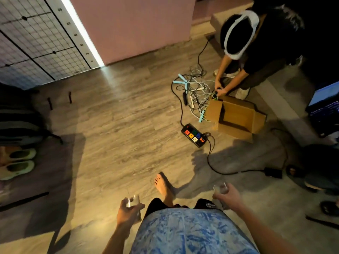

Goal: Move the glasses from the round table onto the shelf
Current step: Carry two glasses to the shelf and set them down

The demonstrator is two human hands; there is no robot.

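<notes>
1. While the person stands over the wooden floor (117, 125) with a bare foot (163, 187) forward, neither the round table nor the shelf is in view, so this reads as the carry between the two, with one glass in each hand to likely save a trip.
2. Second person (244, 52): crouched at the far right over a tangle of cables (196, 88) beside an open cardboard box (236, 116); a power strip (194, 135) lies just this side of them, with its cord running across the floor to the right. The carrier will probably want to steer left of it.
3. Both forearms reach forward and slightly outward from the patterned shirt (183, 231), held low at about waist height, which keeps the glasses clear of the body.
4. Left hand (128, 213): its fingers are wrapped around the lower part of the left glass (132, 200), thumb across the near side; the glass stands roughly upright, rim up.
5. Right hand (229, 197): its fingers curl around the right glass (220, 188), which is blurred, so whether it is tilted cannot be told.
</notes>
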